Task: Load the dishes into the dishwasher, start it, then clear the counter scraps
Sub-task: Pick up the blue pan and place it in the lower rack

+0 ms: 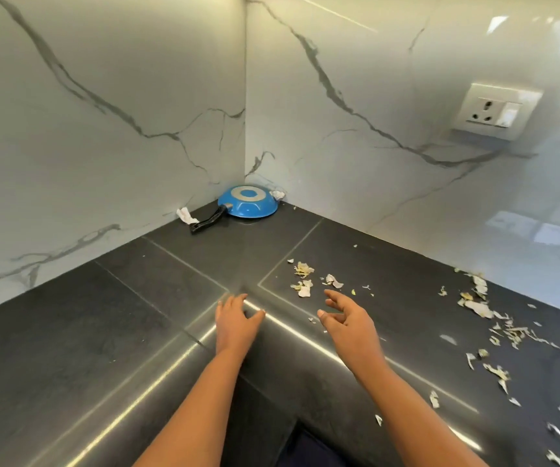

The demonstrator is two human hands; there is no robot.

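Two hands were out over the dark counter (70, 332), both empty. The left hand (235, 320) lay spread, fingertips touching its edge. The right hand (349, 320) hovered loosely open, scraps (304, 281) just beyond its fingers.

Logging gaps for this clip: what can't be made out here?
- Dishwasher: nowhere in the head view.
- Scraps: trail cut off by the right edge.
- Pan: upside down, inside hidden.
- White bits beside the pan handle: too small to identify.

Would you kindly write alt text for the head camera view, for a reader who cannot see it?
Two bare hands, the left hand and right hand, reach open over a dark corner countertop toward pale vegetable scraps scattered to the right. A blue frying pan lies upside down in the far corner against white marble walls.
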